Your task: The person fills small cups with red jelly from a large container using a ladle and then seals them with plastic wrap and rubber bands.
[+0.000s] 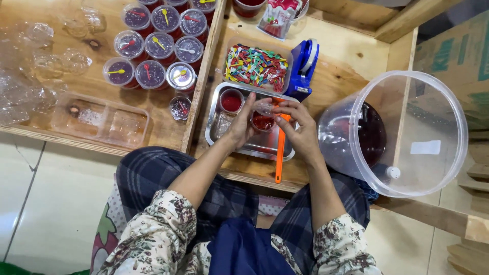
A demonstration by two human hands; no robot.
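The left hand (241, 125) and right hand (301, 130) meet over a steel tray (218, 133), both grasping a small clear cup of red jelly (263, 122); the right fingers (283, 108) press a clear lid (265, 108) onto it. Another filled cup (231, 101) stands at ten o'clock in the tray. An orange ladle (279, 153) lies under the right hand. Coloured mini spoons (256, 66) fill a tub at twelve o'clock (beside a blue tape dispenser (303, 69)). A clear bucket (438, 102) of red liquid sits at three o'clock; sealed cups (153, 46) cluster at ten o'clock.
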